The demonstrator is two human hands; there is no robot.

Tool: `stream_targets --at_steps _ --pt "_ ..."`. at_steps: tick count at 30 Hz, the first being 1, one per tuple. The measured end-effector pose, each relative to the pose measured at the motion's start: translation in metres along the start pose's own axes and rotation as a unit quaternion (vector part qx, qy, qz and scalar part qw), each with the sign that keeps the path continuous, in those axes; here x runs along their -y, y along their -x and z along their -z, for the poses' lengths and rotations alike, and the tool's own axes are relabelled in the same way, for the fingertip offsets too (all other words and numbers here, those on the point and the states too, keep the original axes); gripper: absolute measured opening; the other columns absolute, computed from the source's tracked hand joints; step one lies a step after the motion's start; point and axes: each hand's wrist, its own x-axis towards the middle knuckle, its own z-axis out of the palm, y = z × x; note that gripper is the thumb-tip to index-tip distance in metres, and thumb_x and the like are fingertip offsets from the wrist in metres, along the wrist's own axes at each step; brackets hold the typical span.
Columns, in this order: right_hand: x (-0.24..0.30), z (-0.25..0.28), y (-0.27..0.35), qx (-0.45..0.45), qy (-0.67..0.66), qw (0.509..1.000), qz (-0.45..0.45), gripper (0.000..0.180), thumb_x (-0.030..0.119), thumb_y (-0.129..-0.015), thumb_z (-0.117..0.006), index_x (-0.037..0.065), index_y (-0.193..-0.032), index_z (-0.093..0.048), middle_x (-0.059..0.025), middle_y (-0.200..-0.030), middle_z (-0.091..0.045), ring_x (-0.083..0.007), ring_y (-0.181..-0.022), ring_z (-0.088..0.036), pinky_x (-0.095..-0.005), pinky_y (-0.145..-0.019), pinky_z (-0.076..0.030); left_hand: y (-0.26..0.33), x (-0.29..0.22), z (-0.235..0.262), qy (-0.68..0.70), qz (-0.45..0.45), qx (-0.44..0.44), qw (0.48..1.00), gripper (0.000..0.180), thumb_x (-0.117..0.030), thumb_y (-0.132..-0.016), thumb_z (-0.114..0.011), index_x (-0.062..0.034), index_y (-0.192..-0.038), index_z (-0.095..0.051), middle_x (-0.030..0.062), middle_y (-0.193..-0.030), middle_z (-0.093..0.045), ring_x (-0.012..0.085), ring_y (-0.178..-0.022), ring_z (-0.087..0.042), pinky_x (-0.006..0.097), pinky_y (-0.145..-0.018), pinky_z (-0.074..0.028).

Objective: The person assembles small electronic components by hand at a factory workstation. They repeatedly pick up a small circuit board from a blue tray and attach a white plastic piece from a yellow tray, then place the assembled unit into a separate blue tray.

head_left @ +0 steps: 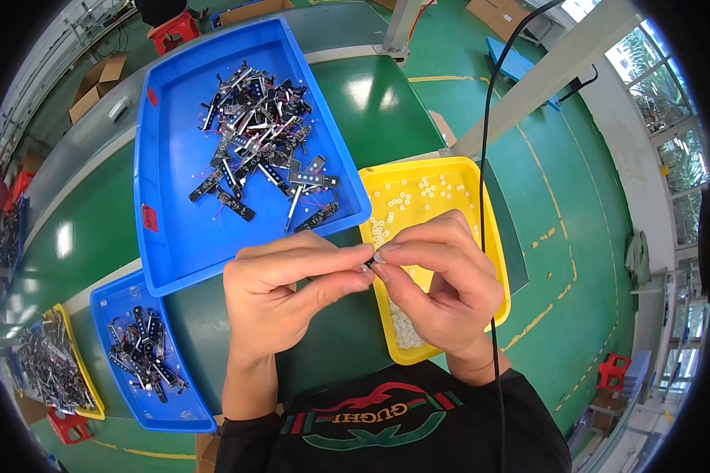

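Observation:
My left hand (280, 292) pinches a small dark part between thumb and forefinger; fingers hide most of it. Against it, the fingertips of my right hand (442, 276) close on a small whitish piece, perhaps one of the white rings. Both hands meet above the near edge of a yellow tray (503, 293), which holds many loose small white rings (430, 188). Farther left lies a large blue tray (189, 264) with a heap of black circuit-board assemblies (260, 130) with silver rods and thin reddish wires.
A smaller blue tray (185, 414) with similar assemblies stands at left, beside a yellow-edged tray (93, 394) heaped with more. A black cable (487, 150) hangs down across the right side, in front of the yellow tray. A pale post (548, 75) rises behind the green table (355, 98).

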Motion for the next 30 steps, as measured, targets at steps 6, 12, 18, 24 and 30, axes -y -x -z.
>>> stream_targets --at_steps 6,12,18,24,30 --pt "0.002 0.000 0.002 0.011 -0.046 0.998 -0.045 0.029 -0.010 -0.064 -0.073 0.000 -0.091 -0.070 -0.0088 -0.086 -0.065 -0.0199 -0.074 -0.058 -0.0285 -0.063 -0.045 0.006 -0.001 -0.001 0.036 0.022 -0.022 0.999 0.018 0.008 -0.069 -0.076 0.0044 -0.084 -0.069 0.0135 -0.082 -0.070 0.0199 -0.076 -0.068 0.026 -0.065 -0.053" --pt "0.003 -0.001 0.003 0.014 -0.100 0.992 -0.077 0.028 -0.010 -0.066 -0.072 0.000 -0.093 -0.070 -0.0091 -0.087 -0.065 -0.0191 -0.075 -0.058 -0.0283 -0.065 -0.046 0.000 -0.007 -0.005 -0.118 -0.086 -0.025 0.989 0.015 0.006 -0.068 -0.076 0.0058 -0.079 -0.066 0.0147 -0.074 -0.067 0.0196 -0.067 -0.064 0.026 -0.058 -0.050" --pt "0.008 -0.002 0.001 0.038 -0.162 0.978 -0.123 0.022 -0.012 -0.071 -0.070 -0.007 -0.092 -0.066 -0.0159 -0.088 -0.065 -0.0200 -0.080 -0.060 -0.0289 -0.069 -0.047 0.002 -0.008 -0.006 -0.187 -0.131 -0.045 0.973 0.021 0.004 -0.064 -0.078 0.0016 -0.083 -0.070 0.0098 -0.077 -0.068 0.0196 -0.069 -0.063 0.027 -0.059 -0.048" --pt "0.010 -0.001 0.004 0.026 -0.241 0.959 -0.150 0.025 -0.011 -0.072 -0.071 -0.004 -0.096 -0.068 -0.0097 -0.092 -0.066 -0.0127 -0.073 -0.055 -0.0238 -0.066 -0.044 0.003 -0.012 -0.009 -0.267 -0.194 -0.064 0.942 0.021 0.004 -0.062 -0.078 0.0015 -0.082 -0.070 0.0102 -0.076 -0.067 0.0199 -0.066 -0.062 0.027 -0.057 -0.047" --pt "0.010 -0.006 0.010 -0.003 -0.316 0.930 -0.187 0.023 -0.011 -0.076 -0.069 -0.005 -0.097 -0.067 -0.0125 -0.094 -0.065 -0.0114 -0.074 -0.053 -0.0233 -0.066 -0.043 0.003 -0.013 -0.013 -0.296 -0.224 -0.071 0.926 0.021 0.005 -0.061 -0.077 0.0023 -0.081 -0.069 0.0110 -0.074 -0.066 0.0209 -0.064 -0.061 0.028 -0.057 -0.046"
